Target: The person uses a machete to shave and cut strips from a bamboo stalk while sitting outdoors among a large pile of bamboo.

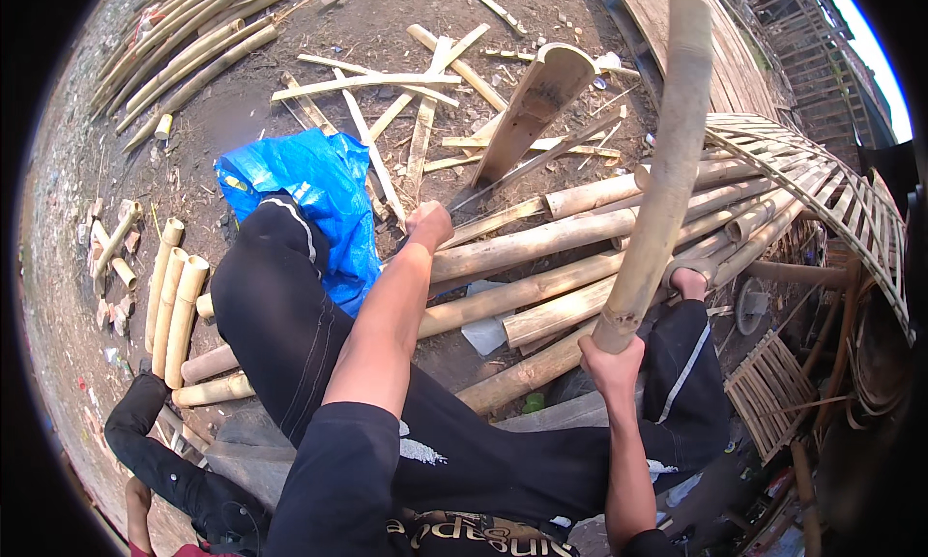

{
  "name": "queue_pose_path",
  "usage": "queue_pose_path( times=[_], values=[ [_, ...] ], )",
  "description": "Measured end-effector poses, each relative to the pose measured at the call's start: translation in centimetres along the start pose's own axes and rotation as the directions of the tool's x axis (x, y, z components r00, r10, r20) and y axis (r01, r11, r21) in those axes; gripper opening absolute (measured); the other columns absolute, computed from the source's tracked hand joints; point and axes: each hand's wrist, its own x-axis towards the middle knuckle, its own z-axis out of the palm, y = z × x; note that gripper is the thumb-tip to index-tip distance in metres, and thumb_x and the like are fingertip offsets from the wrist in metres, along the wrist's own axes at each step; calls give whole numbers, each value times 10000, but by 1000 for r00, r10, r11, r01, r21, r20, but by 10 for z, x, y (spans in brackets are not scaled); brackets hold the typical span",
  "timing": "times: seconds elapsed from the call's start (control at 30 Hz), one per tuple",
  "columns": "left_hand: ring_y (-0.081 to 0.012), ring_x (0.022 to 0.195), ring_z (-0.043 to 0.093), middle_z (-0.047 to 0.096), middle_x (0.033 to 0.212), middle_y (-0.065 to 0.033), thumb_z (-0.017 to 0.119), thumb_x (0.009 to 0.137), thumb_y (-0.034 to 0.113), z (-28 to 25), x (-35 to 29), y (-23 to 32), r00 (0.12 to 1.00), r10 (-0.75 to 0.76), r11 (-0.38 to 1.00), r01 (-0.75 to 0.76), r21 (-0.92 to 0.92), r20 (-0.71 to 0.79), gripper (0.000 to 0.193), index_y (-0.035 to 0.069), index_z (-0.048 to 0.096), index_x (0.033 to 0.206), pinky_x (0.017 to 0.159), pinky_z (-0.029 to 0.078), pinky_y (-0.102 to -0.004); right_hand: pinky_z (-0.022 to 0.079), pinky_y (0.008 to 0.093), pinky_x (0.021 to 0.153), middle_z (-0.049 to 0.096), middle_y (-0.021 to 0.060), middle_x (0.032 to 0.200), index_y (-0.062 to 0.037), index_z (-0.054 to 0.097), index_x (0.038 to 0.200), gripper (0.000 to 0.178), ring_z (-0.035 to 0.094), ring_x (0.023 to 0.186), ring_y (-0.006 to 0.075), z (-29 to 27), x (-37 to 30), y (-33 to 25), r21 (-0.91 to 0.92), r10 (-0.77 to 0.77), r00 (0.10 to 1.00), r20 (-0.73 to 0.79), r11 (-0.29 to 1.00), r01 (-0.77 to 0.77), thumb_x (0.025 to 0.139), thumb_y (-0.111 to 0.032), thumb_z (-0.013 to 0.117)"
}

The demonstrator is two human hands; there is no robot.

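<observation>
My left hand [429, 225] is closed around the handle of what looks like a machete [470, 198]; its dark blade points up and to the right. Just beyond it, a split half of bamboo [532, 112] leans upright with its hollow side showing. My right hand [613, 364] grips the lower end of a long, thick bamboo piece [667, 161], held up and slightly tilted to the right. Under and between my arms lie several bamboo poles [541, 238], side by side. My right foot [688, 281] rests by them.
Pale bamboo strips [387, 83] lie scattered ahead. A blue tarp [309, 190] covers part of my left knee. Long poles [193, 64] are stacked far left, short bamboo lengths [179, 306] nearer. A woven bamboo frame [822, 180] arches at right. Another person's leg [184, 470] shows lower left.
</observation>
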Motion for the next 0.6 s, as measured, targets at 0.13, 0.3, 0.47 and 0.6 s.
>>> queue_pose_path(
  times=[0.13, 0.3, 0.47, 0.6],
  values=[
    [-321, 1047, 722, 745, 1071, -168, 663, 796, 180, 17, -1, -8, 999, 35, 998, -35, 47, -17, 251, 46, 774, 977, 817, 591, -427, 543, 367, 655, 704, 143, 759, 100, 713, 949, 484, 673, 681, 205, 14, 14, 12, -439, 421, 824, 380, 866, -239, 683, -295, 802],
    [-327, 1144, 678, 710, 1181, -179, 663, 791, 167, 22, 4, -11, 994, 8, 1000, -6, -24, 107, 294, 20, 761, 1026, 915, 559, -418, 512, 325, 569, 683, 114, 783, 82, 693, 942, 354, 640, 611, 178, -12, -1, -8, 97, 325, 795, 513, 898, -430, 740, -192, 789],
    [-326, 1108, 695, 723, 1147, -169, 680, 788, 154, 19, 4, -12, 996, -50, 997, 54, -50, 77, 319, 19, 745, 1069, 905, 567, -414, 542, 317, 572, 668, 90, 758, 53, 679, 927, 268, 656, 606, 167, -13, -24, -16, 289, 192, 898, 396, 902, -321, 804, -168, 766],
    [-299, 1117, 695, 725, 1162, -140, 678, 794, 170, 22, 7, -15, 997, -42, 998, 45, -39, 63, 300, 46, 758, 1055, 898, 568, -408, 546, 357, 652, 715, 156, 827, 94, 687, 816, 358, 687, 695, 190, 12, -25, -3, -52, 249, 921, 301, 968, -244, 703, -236, 771]
  ],
)
